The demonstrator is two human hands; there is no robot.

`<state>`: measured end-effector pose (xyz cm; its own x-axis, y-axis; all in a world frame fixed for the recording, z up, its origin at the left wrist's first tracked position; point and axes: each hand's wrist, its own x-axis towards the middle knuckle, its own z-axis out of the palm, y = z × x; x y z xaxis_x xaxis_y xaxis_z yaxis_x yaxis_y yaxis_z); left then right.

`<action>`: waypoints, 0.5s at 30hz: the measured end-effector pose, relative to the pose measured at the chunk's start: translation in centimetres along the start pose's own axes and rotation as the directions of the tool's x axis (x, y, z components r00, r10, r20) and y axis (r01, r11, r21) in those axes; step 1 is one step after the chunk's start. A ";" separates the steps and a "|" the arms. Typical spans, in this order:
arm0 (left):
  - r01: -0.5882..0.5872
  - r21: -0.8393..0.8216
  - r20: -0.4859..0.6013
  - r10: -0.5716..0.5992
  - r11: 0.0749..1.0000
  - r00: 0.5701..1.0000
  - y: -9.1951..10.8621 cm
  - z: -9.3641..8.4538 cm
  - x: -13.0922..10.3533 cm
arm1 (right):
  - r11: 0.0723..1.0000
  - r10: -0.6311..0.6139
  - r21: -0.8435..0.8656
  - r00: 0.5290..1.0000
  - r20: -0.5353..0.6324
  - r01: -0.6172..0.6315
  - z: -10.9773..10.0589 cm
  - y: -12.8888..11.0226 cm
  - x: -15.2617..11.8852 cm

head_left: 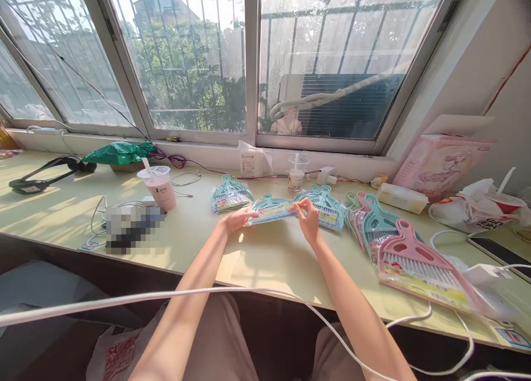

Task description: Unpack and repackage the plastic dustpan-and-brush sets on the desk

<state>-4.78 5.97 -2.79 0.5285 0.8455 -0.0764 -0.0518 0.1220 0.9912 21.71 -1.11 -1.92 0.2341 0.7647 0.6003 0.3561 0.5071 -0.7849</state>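
Note:
Between my two hands is a teal dustpan and brush set (271, 210) in clear wrap with a printed label, tilted just above the table. My left hand (237, 220) grips its left end. At its right corner, my right hand (307, 219) pinches the wrap or edge with thumb and fingers. Behind to the left lies another wrapped teal set (231, 194). Close to my right hand, further teal sets (326, 207) lie together. A row of wrapped sets continues to the right, with a teal one (379, 223) and a pink one (418, 262) in front.
A pink drink cup (159, 187) stands left, near a black headband-like device (52, 171) and a green bag (120, 153). Another cup (296, 173) stands by the window. A white cable (174, 293) crosses before my forearms. A phone (504, 255) lies at far right.

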 end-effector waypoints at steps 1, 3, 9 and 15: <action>0.018 0.009 0.013 -0.018 1.000 1.000 0.0 0.4 0.0 | 0.999 0.023 -0.026 1.000 -0.011 -0.023 0.1 0.1 -0.1; 0.049 0.013 0.060 -0.049 0.999 0.997 -0.1 1.1 0.1 | 0.997 0.039 -0.070 0.999 -0.036 -0.042 0.1 0.3 -0.1; 0.001 0.095 0.125 -0.012 0.995 0.992 0.2 1.8 0.0 | 0.993 0.066 -0.087 0.989 -0.129 -0.078 -0.1 2.5 0.8; -0.086 0.155 0.045 0.080 0.984 0.996 0.7 2.0 0.0 | 0.943 0.328 -0.020 0.939 -0.105 -0.332 0.3 4.1 0.5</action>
<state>-3.12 4.96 -1.87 0.5601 0.8284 0.0079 0.0349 -0.0331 0.9988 23.03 1.40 -4.87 0.4318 0.8424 0.3225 0.2767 0.2166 -0.9362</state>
